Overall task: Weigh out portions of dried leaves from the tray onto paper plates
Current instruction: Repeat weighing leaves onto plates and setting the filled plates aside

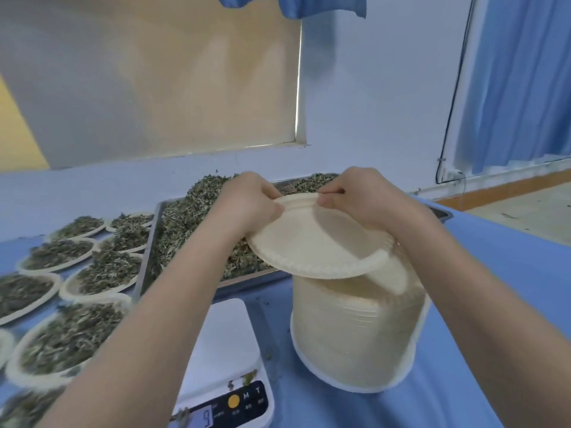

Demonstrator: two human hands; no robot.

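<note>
Both my hands hold a cream paper plate tilted above a tall stack of paper plates. My left hand pinches the plate's far rim on the left, and my right hand pinches the same rim on the right. Behind the plate lies a metal tray heaped with dried leaves. A white digital scale stands in front of the tray, its platform bare, with a few leaf bits near its display.
Several paper plates filled with dried leaves cover the blue table at the left. A white wall and a window blind stand behind the tray. A blue curtain hangs at the right.
</note>
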